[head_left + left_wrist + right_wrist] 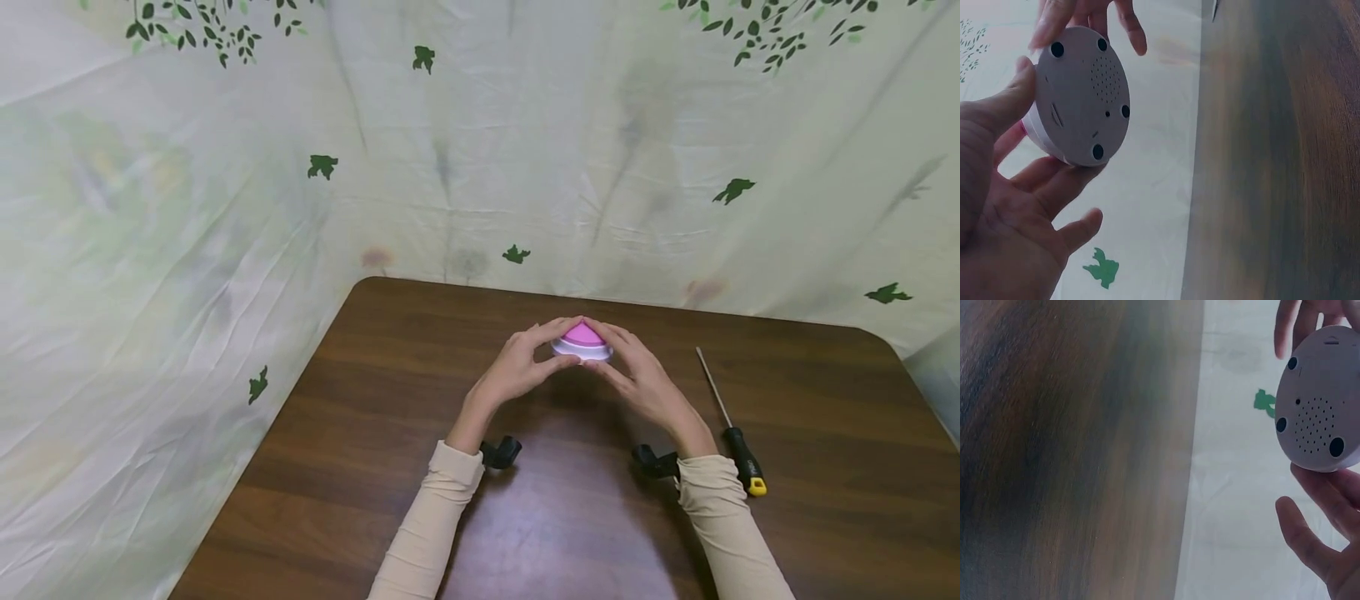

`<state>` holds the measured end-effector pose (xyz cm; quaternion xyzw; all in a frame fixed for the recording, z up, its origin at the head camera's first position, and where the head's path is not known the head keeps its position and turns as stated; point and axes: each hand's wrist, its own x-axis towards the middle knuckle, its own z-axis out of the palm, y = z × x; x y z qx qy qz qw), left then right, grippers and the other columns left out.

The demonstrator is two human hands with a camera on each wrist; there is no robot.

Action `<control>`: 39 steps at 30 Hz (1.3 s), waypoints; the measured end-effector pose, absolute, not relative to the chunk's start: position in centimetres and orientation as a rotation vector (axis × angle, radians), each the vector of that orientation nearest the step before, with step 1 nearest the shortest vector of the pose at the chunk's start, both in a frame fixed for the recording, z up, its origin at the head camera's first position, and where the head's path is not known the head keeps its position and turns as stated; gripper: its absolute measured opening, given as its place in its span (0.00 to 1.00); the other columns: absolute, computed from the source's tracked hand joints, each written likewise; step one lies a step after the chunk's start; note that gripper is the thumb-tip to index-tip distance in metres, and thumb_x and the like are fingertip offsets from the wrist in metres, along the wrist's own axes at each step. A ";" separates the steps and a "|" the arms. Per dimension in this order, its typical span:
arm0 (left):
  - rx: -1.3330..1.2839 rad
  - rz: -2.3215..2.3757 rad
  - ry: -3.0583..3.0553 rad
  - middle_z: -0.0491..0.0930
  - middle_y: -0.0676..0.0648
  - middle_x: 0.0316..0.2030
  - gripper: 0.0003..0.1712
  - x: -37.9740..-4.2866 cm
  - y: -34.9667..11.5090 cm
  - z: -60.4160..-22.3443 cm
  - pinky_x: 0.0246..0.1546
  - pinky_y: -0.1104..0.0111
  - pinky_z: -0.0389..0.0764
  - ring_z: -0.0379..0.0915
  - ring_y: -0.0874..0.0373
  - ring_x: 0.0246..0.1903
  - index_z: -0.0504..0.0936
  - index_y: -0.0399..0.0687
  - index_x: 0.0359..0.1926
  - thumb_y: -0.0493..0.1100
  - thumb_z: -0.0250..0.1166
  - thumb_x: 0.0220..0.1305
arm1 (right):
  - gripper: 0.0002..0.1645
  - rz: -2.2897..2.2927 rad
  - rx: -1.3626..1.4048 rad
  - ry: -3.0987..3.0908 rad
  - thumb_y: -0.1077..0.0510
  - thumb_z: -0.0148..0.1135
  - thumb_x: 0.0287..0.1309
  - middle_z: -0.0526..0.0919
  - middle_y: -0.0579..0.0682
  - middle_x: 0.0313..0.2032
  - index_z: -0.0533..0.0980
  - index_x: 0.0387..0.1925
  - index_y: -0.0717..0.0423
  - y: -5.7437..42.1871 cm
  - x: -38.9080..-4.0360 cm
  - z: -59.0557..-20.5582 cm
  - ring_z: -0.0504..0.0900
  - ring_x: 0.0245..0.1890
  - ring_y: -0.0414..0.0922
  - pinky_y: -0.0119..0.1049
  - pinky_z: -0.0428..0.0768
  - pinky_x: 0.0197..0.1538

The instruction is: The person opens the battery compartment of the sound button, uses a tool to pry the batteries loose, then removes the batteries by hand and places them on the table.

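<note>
A round pink-and-white buzzer button (583,336) is held up over the table between both hands. Its pink dome faces up in the head view. My left hand (519,364) grips the left side, thumb at the lower rim and fingers over the top. On the opposite side my right hand (647,380) holds it the same way, with both hands' fingertips close together. From below, the left wrist view shows the button's flat white base (1079,94), with small speaker holes, several dark round feet and a narrow slot. The right wrist view shows this underside too.
A screwdriver (741,458) with a black and yellow handle lies on the brown wooden table (360,392), right of my right forearm. Black wrist mounts (501,452) sit at both cuffs. Behind the table hangs a pale leaf-printed cloth (480,167).
</note>
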<state>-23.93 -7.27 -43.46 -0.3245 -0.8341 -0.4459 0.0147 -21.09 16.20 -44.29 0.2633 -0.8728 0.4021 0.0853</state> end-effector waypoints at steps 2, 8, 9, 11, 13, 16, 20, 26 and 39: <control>-1.012 -1.460 -2.577 0.73 0.48 0.72 0.35 -23.9 -7.3 -43.4 0.75 0.54 0.67 0.66 0.50 0.74 0.72 0.58 0.75 0.47 0.69 0.69 | 0.39 1.241 0.780 -2.603 0.57 0.63 0.72 0.72 0.58 0.70 0.62 0.79 0.43 16.3 -21.1 -44.3 0.71 0.69 0.58 0.65 0.71 0.67; -1.030 -1.667 -2.499 0.73 0.49 0.72 0.30 -23.8 -7.4 -43.3 0.75 0.56 0.67 0.65 0.54 0.75 0.74 0.57 0.73 0.44 0.67 0.72 | 0.36 1.346 0.741 -2.631 0.54 0.58 0.75 0.74 0.55 0.69 0.61 0.80 0.40 16.8 -21.0 -44.3 0.78 0.59 0.53 0.58 0.77 0.61; -1.033 -1.698 -2.488 0.74 0.50 0.72 0.30 -23.9 -7.4 -43.3 0.75 0.57 0.67 0.65 0.56 0.75 0.74 0.57 0.73 0.44 0.66 0.72 | 0.36 1.362 0.733 -2.640 0.54 0.58 0.76 0.74 0.55 0.69 0.60 0.80 0.39 16.9 -20.9 -44.3 0.79 0.58 0.53 0.56 0.78 0.59; -1.047 -1.769 -2.460 0.74 0.51 0.71 0.29 -23.9 -7.3 -43.5 0.74 0.58 0.68 0.66 0.58 0.74 0.75 0.56 0.73 0.43 0.65 0.73 | 0.35 1.407 0.719 -2.657 0.53 0.56 0.77 0.74 0.54 0.70 0.60 0.80 0.36 17.1 -20.8 -44.2 0.80 0.57 0.53 0.50 0.79 0.58; -1.062 -1.848 -2.427 0.75 0.52 0.71 0.28 -23.9 -7.3 -43.6 0.73 0.60 0.70 0.68 0.59 0.73 0.75 0.55 0.72 0.41 0.64 0.74 | 0.34 1.468 0.711 -2.670 0.52 0.53 0.79 0.73 0.51 0.71 0.59 0.79 0.31 17.3 -20.8 -44.1 0.80 0.58 0.51 0.41 0.79 0.57; -1.074 -1.971 -2.367 0.75 0.51 0.71 0.27 -23.9 -7.0 -43.7 0.67 0.62 0.75 0.71 0.60 0.70 0.76 0.52 0.72 0.38 0.63 0.74 | 0.32 1.597 0.743 -2.645 0.52 0.49 0.81 0.69 0.48 0.75 0.59 0.79 0.32 17.5 -20.9 -43.9 0.77 0.61 0.46 0.33 0.79 0.58; -1.086 -2.064 -2.320 0.75 0.48 0.71 0.26 -23.8 -6.8 -43.5 0.61 0.66 0.78 0.73 0.59 0.67 0.76 0.47 0.71 0.34 0.61 0.74 | 0.31 1.697 0.818 -2.597 0.55 0.44 0.82 0.66 0.50 0.77 0.58 0.81 0.37 17.7 -21.0 -43.9 0.74 0.60 0.36 0.29 0.79 0.58; -1.104 -2.047 -2.351 0.74 0.47 0.72 0.25 -23.8 -6.9 -43.3 0.58 0.69 0.78 0.73 0.59 0.66 0.75 0.46 0.72 0.35 0.59 0.76 | 0.31 1.696 0.870 -2.615 0.55 0.41 0.83 0.64 0.50 0.78 0.55 0.81 0.36 18.0 -21.0 -43.9 0.73 0.60 0.32 0.36 0.81 0.57; -1.095 -2.024 -2.412 0.76 0.49 0.70 0.23 -24.0 -7.4 -43.5 0.52 0.70 0.78 0.74 0.65 0.59 0.77 0.48 0.70 0.40 0.56 0.79 | 0.30 1.694 0.892 -2.628 0.55 0.38 0.84 0.63 0.52 0.78 0.57 0.81 0.41 18.2 -21.2 -44.2 0.70 0.64 0.30 0.41 0.83 0.56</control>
